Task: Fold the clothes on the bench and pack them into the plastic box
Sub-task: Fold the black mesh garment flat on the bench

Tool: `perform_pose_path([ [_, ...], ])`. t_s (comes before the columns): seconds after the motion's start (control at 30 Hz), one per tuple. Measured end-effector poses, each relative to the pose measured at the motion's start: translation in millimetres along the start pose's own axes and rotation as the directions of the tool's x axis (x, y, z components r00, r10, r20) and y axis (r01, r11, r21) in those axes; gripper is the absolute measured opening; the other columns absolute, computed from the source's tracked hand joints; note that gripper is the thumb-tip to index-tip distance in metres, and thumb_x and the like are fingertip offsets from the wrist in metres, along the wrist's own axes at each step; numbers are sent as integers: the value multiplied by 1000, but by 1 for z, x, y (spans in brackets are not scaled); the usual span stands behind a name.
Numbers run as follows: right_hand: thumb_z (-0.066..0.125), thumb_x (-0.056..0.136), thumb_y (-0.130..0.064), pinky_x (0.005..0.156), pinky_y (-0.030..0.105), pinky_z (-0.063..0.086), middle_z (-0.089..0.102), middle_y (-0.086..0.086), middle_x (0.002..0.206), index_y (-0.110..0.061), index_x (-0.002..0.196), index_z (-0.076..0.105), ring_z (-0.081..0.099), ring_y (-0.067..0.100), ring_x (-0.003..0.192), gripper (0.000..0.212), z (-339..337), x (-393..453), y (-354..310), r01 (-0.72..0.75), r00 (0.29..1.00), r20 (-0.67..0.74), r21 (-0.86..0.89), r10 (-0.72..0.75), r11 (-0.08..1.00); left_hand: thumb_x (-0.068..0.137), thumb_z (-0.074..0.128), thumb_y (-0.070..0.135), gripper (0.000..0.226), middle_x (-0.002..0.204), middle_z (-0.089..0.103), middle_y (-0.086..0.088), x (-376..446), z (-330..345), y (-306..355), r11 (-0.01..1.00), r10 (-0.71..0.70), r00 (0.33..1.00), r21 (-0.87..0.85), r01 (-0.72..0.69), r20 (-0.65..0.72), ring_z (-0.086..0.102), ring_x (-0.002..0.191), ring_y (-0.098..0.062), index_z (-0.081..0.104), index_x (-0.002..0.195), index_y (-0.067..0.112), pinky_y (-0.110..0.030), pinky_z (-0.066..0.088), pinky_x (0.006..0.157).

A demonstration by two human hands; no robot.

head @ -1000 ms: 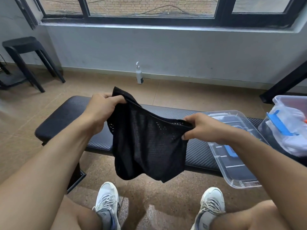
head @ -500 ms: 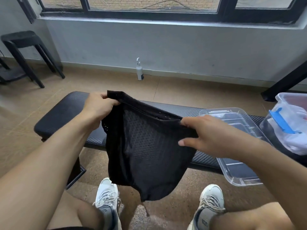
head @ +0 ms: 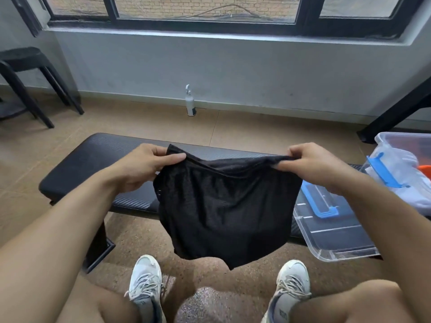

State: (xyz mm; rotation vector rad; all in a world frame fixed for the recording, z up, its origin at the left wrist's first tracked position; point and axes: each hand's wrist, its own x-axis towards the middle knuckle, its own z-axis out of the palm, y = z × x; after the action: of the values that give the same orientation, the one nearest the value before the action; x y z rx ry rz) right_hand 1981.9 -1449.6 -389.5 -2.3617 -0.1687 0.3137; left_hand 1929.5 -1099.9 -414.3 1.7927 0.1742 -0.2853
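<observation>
A seated person holds up a pair of black mesh shorts by the top edge, stretched between both hands above a black padded bench. The left hand pinches the left corner of the waistband between thumb and curled fingers; the right hand grips the right corner the same way, fingers bunched over the cloth with the thumb beneath. The shorts hang free in front of the bench, their lower hem dangling above the speckled floor between two white sneakers, the left sneaker and the right sneaker.

On the right end of the bench lies a clear plastic lid with blue latches, jutting past the bench's near edge. Just beyond it at the frame's right edge stands the clear plastic box, with pale folded cloth and a blue latch visible at its side.

Against the grey wall under the black-framed window stands a white spray bottle on the tiled floor. A black stool stands at far left.
</observation>
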Motion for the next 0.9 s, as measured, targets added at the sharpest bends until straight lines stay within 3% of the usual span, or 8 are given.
perform_pose_path([
  [0.1,71,91,-34,59,27,46,66,1,71,-18,71,58,60,14,62,28,4,3,-1,-112,992,101,406,77,907,91,69,45,34,88,77,-7,8,10,0,999,34,976,-17,-38,-214,68,80,-19,80,84,13,-34,45,71],
  [0.27,72,91,-35,42,21,42,59,0,60,-20,65,50,54,10,43,38,9,7,-6,-113,990,-23,452,139,885,86,70,56,46,78,77,-2,10,24,2,1000,16,920,21,-9,-391,68,70,-14,79,77,12,-30,47,63],
  [0.37,74,89,-20,41,21,39,62,1,71,-18,87,60,54,10,47,14,18,3,-15,-106,984,-69,501,162,859,85,75,50,39,82,79,-5,4,39,8,999,40,900,-11,-50,-434,76,79,-24,80,78,11,-39,59,71],
  [0.43,73,89,-11,38,21,42,66,4,72,-17,106,65,59,12,47,19,27,-3,-25,-61,993,-56,531,107,845,84,76,49,38,77,79,-4,-2,54,13,992,128,882,59,-114,-454,77,83,-27,80,77,12,-46,62,78],
  [0.53,72,92,-15,42,26,53,73,15,79,-10,104,70,70,22,59,13,36,-22,-46,12,994,80,575,-71,818,85,75,49,37,73,78,-1,-11,78,21,971,237,867,121,-204,-438,76,73,-18,80,77,13,-37,62,68],
  [0.7,73,89,-7,68,32,62,78,6,100,-15,114,69,75,23,92,26,42,-46,-66,110,863,407,429,-300,897,87,73,47,39,74,76,-15,-14,89,21,971,236,908,38,-237,-347,63,61,-18,78,74,10,-35,49,59],
  [0.8,78,84,-7,71,33,61,78,-2,85,-22,100,72,75,11,79,22,49,-43,-67,318,892,239,271,-384,908,91,70,42,41,83,74,-25,-14,91,19,969,220,939,-48,-241,-263,61,66,-21,76,81,3,-37,47,63],
  [0.9,83,78,-32,71,37,57,70,-11,68,-32,84,75,67,7,67,10,51,-34,-63,523,849,-57,-41,-525,851,93,68,36,34,87,76,-21,-15,95,19,967,214,955,-96,-237,-206,67,71,-19,78,91,3,-29,53,61],
])
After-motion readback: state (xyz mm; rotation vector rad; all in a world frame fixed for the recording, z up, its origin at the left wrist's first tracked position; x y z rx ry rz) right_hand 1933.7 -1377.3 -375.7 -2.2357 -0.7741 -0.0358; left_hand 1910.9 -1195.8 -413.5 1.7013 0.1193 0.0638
